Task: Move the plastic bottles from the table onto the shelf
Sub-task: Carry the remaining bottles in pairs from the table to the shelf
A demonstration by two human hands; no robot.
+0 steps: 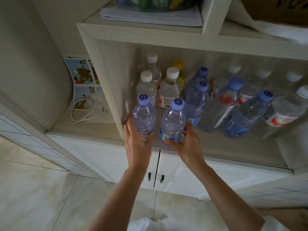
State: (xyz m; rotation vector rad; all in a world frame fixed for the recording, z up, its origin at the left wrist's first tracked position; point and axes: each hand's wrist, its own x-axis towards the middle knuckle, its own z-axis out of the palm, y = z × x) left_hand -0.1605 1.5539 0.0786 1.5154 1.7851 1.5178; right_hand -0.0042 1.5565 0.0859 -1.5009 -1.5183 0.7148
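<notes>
Bottles: left hand (135, 140) grips one bottle (144, 116), right hand (186, 141) grips another (172, 121), both at 6 o'clock of the shelf (216, 152) rows.

Two bottles (144, 115) (173, 120) side by side at the shelf (216, 152) front, others behind and right; cable (80, 112) left of the shelf wall.
</notes>
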